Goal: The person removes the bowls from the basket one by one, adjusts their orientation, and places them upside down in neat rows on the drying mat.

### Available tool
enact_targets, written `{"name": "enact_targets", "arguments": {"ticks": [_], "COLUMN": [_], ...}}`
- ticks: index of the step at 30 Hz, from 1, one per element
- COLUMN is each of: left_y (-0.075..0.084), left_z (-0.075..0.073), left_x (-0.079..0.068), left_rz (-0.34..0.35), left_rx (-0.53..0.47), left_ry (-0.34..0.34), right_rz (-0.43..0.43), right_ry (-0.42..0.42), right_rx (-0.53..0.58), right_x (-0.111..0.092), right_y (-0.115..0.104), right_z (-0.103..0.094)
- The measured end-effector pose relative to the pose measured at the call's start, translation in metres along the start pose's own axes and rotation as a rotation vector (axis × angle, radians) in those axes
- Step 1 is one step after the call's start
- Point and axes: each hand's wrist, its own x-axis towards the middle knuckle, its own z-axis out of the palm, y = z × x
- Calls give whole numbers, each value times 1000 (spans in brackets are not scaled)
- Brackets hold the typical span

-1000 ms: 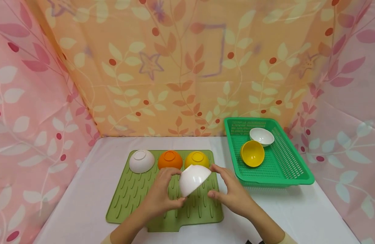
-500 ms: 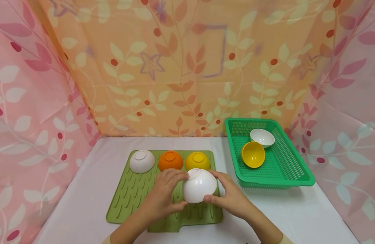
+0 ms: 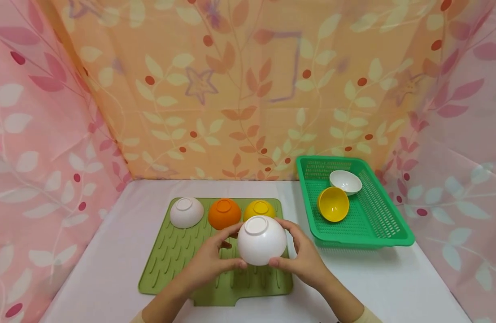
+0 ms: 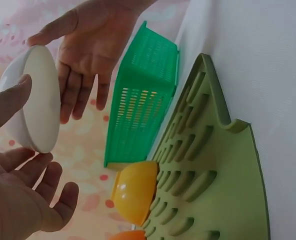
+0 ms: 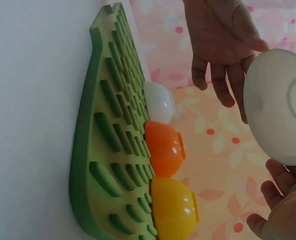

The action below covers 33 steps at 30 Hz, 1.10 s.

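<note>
Both hands hold a white bowl (image 3: 261, 246) bottom-up over the green drying mat (image 3: 167, 264), its foot ring tipped toward the head camera. My left hand (image 3: 207, 259) pinches its left side, thumb low and fingers behind. On the right side my right hand (image 3: 306, 259) grips it the same way. The left wrist view shows the bowl (image 4: 40, 100) well off the mat. Along the mat's back edge sit three overturned bowls: white (image 3: 186, 214), orange (image 3: 224, 215) and yellow (image 3: 259, 210), the yellow one partly hidden by the held bowl.
To the right stands a green plastic basket (image 3: 365, 242). Inside it a yellow bowl (image 3: 333, 205) leans next to a white bowl (image 3: 345, 181). A white cloth (image 3: 98, 269) covers the table, and patterned fabric (image 3: 248, 98) hangs around it.
The bowl has turned from a sideways tilt to bottom-up, its foot ring now showing. My right hand has closed in from the right and grips it along with my left.
</note>
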Motion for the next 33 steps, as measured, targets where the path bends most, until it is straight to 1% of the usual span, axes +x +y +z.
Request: {"name": "enact_targets", "arguments": {"ticks": [3, 5, 7, 9, 11, 14, 16, 20, 23, 26, 29, 33], "left_y": [-1, -2, -3, -6, -9, -14, -19, -31, -42, -52, -62, -74], "left_z": [-2, -3, -5, -9, -15, -28, -38, -58, -72, -88, -105, -129], "left_x": [-1, -3, -4, -7, -10, -15, -20, -28, -33, -38, -42, -51], "left_rz": [-23, -41, -73, -95, -100, -94, -85, -45, -17, -18, -4, -16], "left_rx": [-32, -50, -59, -50, -26, 27, 62, 113, 134, 166, 220, 300], "left_ry": [-13, -11, 0, 14, 20, 31, 39, 62, 57, 57, 56, 61], "right_rz": [-3, 2, 9, 32, 46, 40, 19, -19, -28, -35, -43, -47], "right_ry": [-13, -12, -13, -16, -31, -68, -91, -120, -138, -160, -184, -202], "right_rx": [19, 5, -20, -53, -73, -93, -112, -161, -179, -199, -237, -279], "right_x": [3, 3, 5, 8, 11, 18, 24, 36, 44, 53, 62, 72], "right_y": [3, 3, 2, 0, -3, -7, -9, -10, -9, -7, -8, -7], "right_z": [4, 7, 11, 16, 22, 33, 42, 62, 76, 92, 110, 137]}}
